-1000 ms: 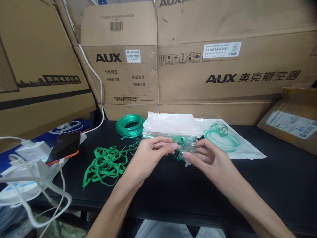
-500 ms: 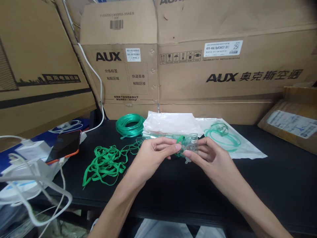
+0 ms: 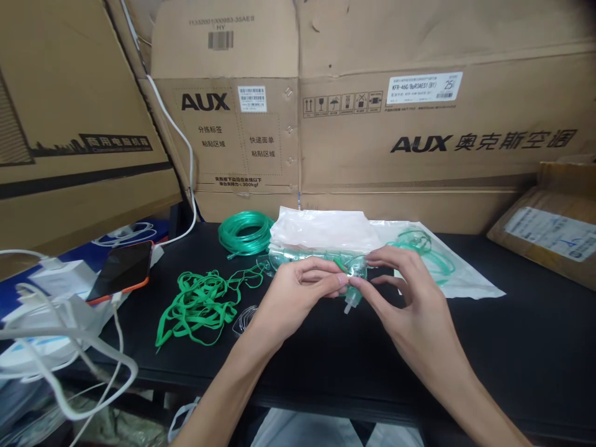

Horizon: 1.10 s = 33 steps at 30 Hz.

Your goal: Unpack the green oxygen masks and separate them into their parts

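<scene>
A clear plastic oxygen mask (image 3: 357, 268) is between my two hands above the table, its small connector (image 3: 352, 300) pointing down. My left hand (image 3: 291, 295) is closed in a pinch at the mask's left side, where a bit of green elastic strap (image 3: 341, 266) shows at the fingertips. On the other side, my right hand (image 3: 412, 292) presses its thumb to the mask near the left fingertips, with its fingers bent behind and over the rim. My fingers partly cover the strap and the mask's edge.
Left of my hands lie tangled green elastic straps (image 3: 198, 310) and thin metal strips (image 3: 244, 320). Behind are coiled green tubing (image 3: 246, 233), a white packet stack (image 3: 323, 230) and a bagged mask set (image 3: 465, 279). A phone (image 3: 121, 271) and white cables sit far left; cardboard boxes (image 3: 437, 161) stand behind.
The mask has turned between my hands, so its connector hangs lower and more in view. My right fingers have lifted and spread somewhat; the left hand keeps its pinch.
</scene>
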Tool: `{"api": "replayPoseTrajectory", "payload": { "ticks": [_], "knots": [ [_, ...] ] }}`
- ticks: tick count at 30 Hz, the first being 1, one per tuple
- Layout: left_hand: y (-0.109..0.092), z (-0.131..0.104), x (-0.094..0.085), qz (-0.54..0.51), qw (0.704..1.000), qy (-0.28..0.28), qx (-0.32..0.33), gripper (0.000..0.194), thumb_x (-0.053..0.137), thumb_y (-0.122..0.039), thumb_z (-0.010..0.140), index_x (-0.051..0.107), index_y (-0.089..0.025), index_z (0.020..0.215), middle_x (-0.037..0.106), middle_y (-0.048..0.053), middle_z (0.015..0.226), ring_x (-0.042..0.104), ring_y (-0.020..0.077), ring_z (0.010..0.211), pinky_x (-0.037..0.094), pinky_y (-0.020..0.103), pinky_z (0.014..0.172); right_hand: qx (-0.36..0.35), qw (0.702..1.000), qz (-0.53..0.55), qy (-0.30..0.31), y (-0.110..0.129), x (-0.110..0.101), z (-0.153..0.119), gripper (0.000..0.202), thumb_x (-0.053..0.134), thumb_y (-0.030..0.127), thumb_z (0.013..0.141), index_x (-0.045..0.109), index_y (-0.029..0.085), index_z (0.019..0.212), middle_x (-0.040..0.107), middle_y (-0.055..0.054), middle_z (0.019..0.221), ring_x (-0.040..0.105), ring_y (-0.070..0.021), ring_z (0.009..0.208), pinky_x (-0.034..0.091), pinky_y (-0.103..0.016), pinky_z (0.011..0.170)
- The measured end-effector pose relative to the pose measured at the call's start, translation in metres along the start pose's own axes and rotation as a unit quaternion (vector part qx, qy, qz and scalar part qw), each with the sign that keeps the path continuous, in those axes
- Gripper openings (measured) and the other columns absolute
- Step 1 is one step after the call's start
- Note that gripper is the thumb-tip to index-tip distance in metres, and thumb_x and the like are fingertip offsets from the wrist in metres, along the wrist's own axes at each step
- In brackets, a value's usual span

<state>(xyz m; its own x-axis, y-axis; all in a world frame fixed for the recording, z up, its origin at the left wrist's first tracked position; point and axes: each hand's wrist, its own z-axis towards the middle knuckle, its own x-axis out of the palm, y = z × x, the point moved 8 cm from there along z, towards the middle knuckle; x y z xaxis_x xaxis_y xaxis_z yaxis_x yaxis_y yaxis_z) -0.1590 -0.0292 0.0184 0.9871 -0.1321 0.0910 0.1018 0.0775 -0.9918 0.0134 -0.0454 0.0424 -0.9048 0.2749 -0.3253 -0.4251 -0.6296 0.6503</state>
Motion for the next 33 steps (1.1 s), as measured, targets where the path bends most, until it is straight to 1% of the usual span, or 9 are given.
{"api": "replayPoseTrajectory", "payload": {
  "ticks": [3,10,16,21,27,29,30,32,33],
  "knots": [
    [-0.001,-0.001,0.000,0.014,1.000,0.001,0.011,0.019,0.086,-0.028,0.082,0.078,-0.014,0.093,0.078,0.003,0.082,0.073,0.0139,0.082,0.057,0.021,0.080,-0.045,0.998,-0.047,0.009,0.011,-0.001,-0.002,0.003,0.071,0.025,0.098,0.072,0.027,0.101,0.059,-0.008,0.122,0.062,-0.0264,0.116,0.055,-0.044,0.091],
    [-0.002,-0.003,0.003,0.059,0.997,0.009,0.038,0.023,0.084,-0.035,0.085,0.080,-0.016,0.097,0.081,0.005,0.092,0.076,0.0189,0.087,0.060,0.027,0.081,-0.041,0.998,-0.043,0.007,0.010,0.001,-0.002,0.008,0.069,0.021,0.100,0.072,0.026,0.094,0.062,-0.007,0.120,0.064,-0.0254,0.117,0.050,-0.041,0.096],
    [-0.005,-0.007,0.007,0.131,0.986,0.003,0.099,0.019,0.079,-0.033,0.090,0.079,-0.020,0.104,0.081,0.003,0.100,0.076,0.0208,0.098,0.059,0.028,0.089,-0.040,0.995,-0.092,0.019,0.010,0.003,-0.003,0.007,0.064,0.021,0.102,0.070,0.024,0.100,0.061,-0.007,0.115,0.063,-0.0226,0.104,0.050,-0.035,0.083],
    [-0.006,-0.007,0.005,0.199,0.974,-0.017,0.110,0.020,0.073,-0.039,0.095,0.082,-0.024,0.106,0.080,0.001,0.099,0.072,0.0205,0.092,0.055,0.029,0.081,-0.029,0.993,-0.102,0.047,0.008,0.007,-0.004,0.004,0.064,0.021,0.102,0.067,0.024,0.101,0.060,-0.004,0.106,0.061,-0.0187,0.085,0.048,-0.031,0.077],
    [-0.010,-0.011,0.006,0.237,0.962,-0.039,0.133,0.021,0.071,-0.041,0.096,0.082,-0.024,0.103,0.080,0.001,0.092,0.068,0.0184,0.079,0.050,0.027,0.071,0.005,0.996,-0.060,0.062,-0.004,0.009,-0.003,0.007,0.060,0.025,0.104,0.066,0.026,0.100,0.063,-0.004,0.105,0.061,-0.0194,0.084,0.048,-0.033,0.074],
    [-0.012,-0.012,0.005,0.229,0.963,-0.045,0.138,0.022,0.072,-0.038,0.095,0.077,-0.025,0.113,0.081,-0.001,0.092,0.068,0.0172,0.078,0.050,0.026,0.073,0.016,0.996,-0.054,0.068,-0.006,0.010,-0.003,0.007,0.060,0.027,0.104,0.066,0.026,0.099,0.063,-0.004,0.105,0.061,-0.0188,0.080,0.048,-0.033,0.073],
    [-0.013,-0.012,0.005,0.225,0.963,-0.046,0.140,0.030,0.073,-0.036,0.095,0.073,-0.027,0.123,0.081,-0.001,0.093,0.069,0.0169,0.079,0.051,0.026,0.075,0.019,0.996,-0.051,0.071,-0.007,0.010,-0.003,0.008,0.060,0.027,0.104,0.066,0.026,0.099,0.063,-0.004,0.106,0.061,-0.0191,0.081,0.049,-0.034,0.073],
    [-0.016,-0.012,0.006,0.231,0.961,-0.038,0.146,0.044,0.073,-0.034,0.095,0.066,-0.030,0.138,0.082,-0.002,0.093,0.070,0.0168,0.080,0.052,0.026,0.079,0.027,0.996,-0.038,0.080,-0.007,0.012,-0.003,0.009,0.058,0.028,0.104,0.065,0.026,0.098,0.063,-0.005,0.107,0.064,-0.0210,0.087,0.051,-0.035,0.074],
    [-0.017,-0.013,0.007,0.240,0.959,-0.030,0.151,0.043,0.072,-0.034,0.096,0.068,-0.030,0.138,0.082,-0.002,0.094,0.070,0.0171,0.081,0.052,0.026,0.080,0.032,0.995,-0.031,0.085,-0.007,0.012,-0.003,0.010,0.057,0.028,0.104,0.065,0.026,0.098,0.063,-0.005,0.107,0.065,-0.0221,0.091,0.052,-0.035,0.075]
  ]
}}
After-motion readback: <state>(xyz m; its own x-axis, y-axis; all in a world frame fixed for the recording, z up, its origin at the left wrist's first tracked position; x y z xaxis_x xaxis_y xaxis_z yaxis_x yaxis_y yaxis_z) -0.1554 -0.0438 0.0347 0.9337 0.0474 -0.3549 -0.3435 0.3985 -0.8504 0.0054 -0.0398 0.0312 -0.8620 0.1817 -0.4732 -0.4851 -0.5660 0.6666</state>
